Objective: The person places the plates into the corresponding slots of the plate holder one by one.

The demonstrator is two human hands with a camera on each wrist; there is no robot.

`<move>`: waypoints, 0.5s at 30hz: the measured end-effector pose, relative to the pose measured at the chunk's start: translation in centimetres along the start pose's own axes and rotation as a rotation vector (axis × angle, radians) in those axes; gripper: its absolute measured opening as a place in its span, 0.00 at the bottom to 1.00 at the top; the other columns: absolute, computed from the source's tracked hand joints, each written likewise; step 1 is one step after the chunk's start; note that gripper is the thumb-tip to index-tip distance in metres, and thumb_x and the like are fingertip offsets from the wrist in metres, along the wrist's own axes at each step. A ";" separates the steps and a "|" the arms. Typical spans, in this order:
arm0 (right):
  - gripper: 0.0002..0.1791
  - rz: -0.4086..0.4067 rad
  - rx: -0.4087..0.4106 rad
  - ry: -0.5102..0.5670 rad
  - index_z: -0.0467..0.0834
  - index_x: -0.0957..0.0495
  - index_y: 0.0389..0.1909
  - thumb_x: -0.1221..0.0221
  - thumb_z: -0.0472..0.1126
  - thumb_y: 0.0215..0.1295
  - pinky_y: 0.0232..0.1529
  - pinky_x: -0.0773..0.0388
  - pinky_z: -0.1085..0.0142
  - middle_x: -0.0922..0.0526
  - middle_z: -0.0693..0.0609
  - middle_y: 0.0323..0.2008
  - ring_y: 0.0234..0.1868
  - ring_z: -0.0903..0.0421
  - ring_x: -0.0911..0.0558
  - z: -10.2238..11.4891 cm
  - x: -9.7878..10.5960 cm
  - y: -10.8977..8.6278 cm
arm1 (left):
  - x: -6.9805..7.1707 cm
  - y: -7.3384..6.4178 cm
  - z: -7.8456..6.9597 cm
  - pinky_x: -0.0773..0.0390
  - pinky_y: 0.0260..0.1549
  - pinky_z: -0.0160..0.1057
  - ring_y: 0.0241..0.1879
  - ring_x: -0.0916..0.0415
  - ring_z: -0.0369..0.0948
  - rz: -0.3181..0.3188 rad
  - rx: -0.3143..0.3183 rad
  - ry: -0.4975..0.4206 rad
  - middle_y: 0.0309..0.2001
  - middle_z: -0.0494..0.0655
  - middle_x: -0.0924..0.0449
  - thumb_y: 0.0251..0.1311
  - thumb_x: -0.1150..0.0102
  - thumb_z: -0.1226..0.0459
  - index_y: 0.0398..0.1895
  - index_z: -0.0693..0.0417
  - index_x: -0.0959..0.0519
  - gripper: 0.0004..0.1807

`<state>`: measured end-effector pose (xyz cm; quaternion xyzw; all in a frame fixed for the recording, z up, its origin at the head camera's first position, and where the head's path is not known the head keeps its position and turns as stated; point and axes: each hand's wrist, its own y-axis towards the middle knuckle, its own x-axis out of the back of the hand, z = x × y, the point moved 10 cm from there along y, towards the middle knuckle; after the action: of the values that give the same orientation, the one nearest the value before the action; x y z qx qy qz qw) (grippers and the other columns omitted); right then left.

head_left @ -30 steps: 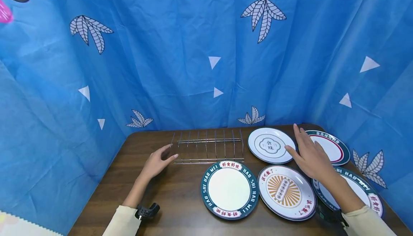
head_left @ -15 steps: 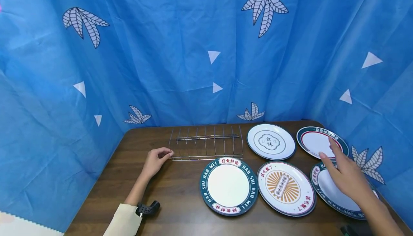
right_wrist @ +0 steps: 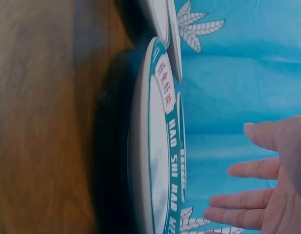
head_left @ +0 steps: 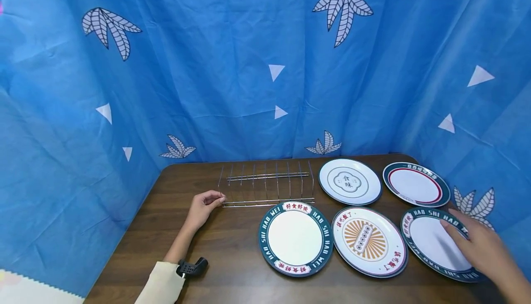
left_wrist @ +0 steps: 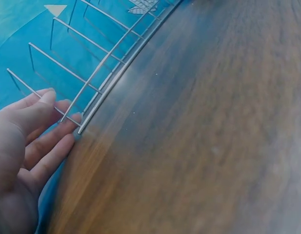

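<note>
A metal wire dish rack (head_left: 267,203) stands at the back of the table, with thin upright dividers. My left hand (head_left: 204,208) pinches the wire at its left end; in the left wrist view the thumb and fingers close round that end wire (left_wrist: 35,93). At the right, my right hand (head_left: 483,246) hovers over the right side of a white plate with a green lettered rim (head_left: 433,244), hiding part of it. The right wrist view shows its fingers (right_wrist: 255,168) extended and apart from the plate.
Another green-rimmed plate (head_left: 294,237) lies in front of the rack. Beside it is a plate with an orange sunburst (head_left: 375,253). Farther back lie a white plate with a central emblem (head_left: 365,181) and a red-ringed plate (head_left: 410,184). A blue curtain (head_left: 232,87) surrounds the brown table (head_left: 232,267).
My left hand has gone from spread fingers beside the rack to pinching its left end. My right hand has moved right and toward me, from between the back plates to over the near right plate.
</note>
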<state>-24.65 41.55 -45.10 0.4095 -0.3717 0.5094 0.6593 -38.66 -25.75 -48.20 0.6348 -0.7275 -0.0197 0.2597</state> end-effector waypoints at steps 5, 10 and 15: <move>0.43 0.068 -0.102 -0.077 0.18 0.41 0.65 0.54 0.59 0.79 0.54 0.36 0.23 0.38 0.14 0.57 0.55 0.18 0.37 -2.0 -0.5 -0.5 | -0.2 -0.3 -1.1 0.13 0.42 0.49 0.42 0.16 0.63 0.016 0.033 -0.113 0.41 0.73 0.16 0.65 0.39 0.78 0.42 0.77 0.19 0.06; 0.36 0.086 -0.143 -0.098 0.21 0.36 0.60 0.48 0.54 0.78 0.43 0.22 0.30 0.31 0.16 0.46 0.40 0.26 0.27 -3.3 -0.5 -1.3 | -0.2 -0.4 -0.9 0.13 0.42 0.46 0.42 0.13 0.55 0.004 0.045 -0.153 0.42 0.72 0.16 0.65 0.39 0.78 0.43 0.77 0.19 0.07; 0.30 0.087 -0.194 -0.083 0.23 0.36 0.57 0.45 0.49 0.77 0.32 0.19 0.42 0.29 0.22 0.38 0.34 0.34 0.27 -4.2 -0.3 -1.8 | -0.4 -0.3 -1.0 0.13 0.43 0.46 0.43 0.14 0.56 0.006 0.048 -0.173 0.42 0.72 0.16 0.66 0.40 0.77 0.43 0.76 0.19 0.07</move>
<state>-22.66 45.06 -47.29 0.3481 -0.4635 0.4819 0.6571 -38.02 -25.11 -47.62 0.6345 -0.7494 -0.0565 0.1807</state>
